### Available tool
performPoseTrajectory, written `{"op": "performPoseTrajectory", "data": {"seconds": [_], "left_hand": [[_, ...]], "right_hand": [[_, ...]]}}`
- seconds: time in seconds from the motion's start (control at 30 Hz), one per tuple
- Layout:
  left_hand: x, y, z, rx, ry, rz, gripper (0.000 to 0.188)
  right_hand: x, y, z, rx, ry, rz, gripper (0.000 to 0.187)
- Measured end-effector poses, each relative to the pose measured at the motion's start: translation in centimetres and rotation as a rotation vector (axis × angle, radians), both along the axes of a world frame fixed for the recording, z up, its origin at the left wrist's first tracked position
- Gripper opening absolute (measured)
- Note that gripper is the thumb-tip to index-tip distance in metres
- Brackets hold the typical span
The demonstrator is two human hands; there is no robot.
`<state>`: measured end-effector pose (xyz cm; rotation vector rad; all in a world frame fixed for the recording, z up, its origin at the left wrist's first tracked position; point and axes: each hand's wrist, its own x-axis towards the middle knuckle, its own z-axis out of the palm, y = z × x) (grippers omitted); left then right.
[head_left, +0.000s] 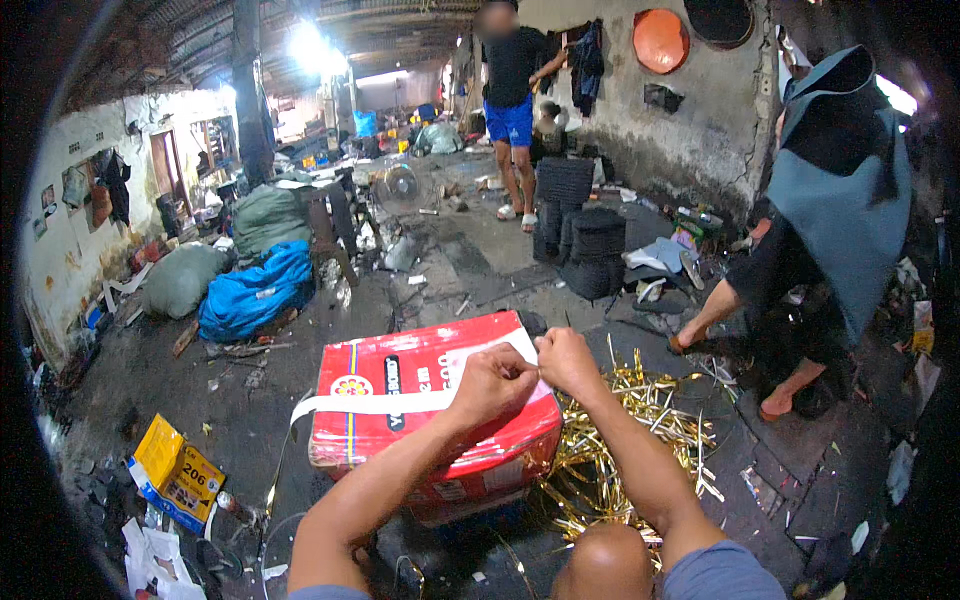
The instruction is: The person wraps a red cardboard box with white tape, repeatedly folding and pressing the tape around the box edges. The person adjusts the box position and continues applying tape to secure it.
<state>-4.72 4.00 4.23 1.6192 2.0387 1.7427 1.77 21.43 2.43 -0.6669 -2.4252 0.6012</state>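
- See white strip (370,402) lying across top of red box (415,370), running from box's 9 o'clock edge in to L hand (490,385).
- Find L hand at box's 1 o'clock, fingers curled tight; can't tell contents of pinch.
- Find R hand (568,360) just beside, at L hand's 2 o'clock, also closed; again can't tell contents, too small.
- Judge white strip v. light, thin, bendy; prob. apt to slide on glossy box top.
- Best take near one end, thumb + fingertip; keep flat, else may twist or crease.
- Judge box prob. cardboard, fairly stiff; wt. unknown w/ contents hidden. Lift by opp. lower edges, not by top.
- Note gold strips (670,430) heaped at box's 4 o'clock: thin, shiny, prob. slick & tangly. Draw out singly by one end, w/o yanking.
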Motion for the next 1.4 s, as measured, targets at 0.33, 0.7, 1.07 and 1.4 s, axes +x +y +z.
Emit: {"op": "performPoseTrajectory", "data": {"seconds": [0.33, 0.7, 1.07, 1.4], "left_hand": [[-0.6, -0.8, -0.3, -0.047, -0.025, 0.026, 0.010], [-1.4, -1.2, -0.9, -0.075, -0.055, 0.067, 0.009], [-1.0, 0.8, 0.0, -0.074, -0.104, -0.068, 0.006], [-1.9, 0.4, -0.3, -0.074, -0.031, -0.063, 0.006]], "right_hand": [[-1.2, 0.1, -12.0, -0.450, 0.265, 0.069, 0.032], [3.6, -3.6, -27.9, -1.289, 0.330, 0.127, 0.023], [6.9, 1.9, -44.2, -0.356, -0.214, -0.062, 0.042], [7.2, 0.1, -38.6, -0.413, -0.301, -0.281, 0.031]]}}
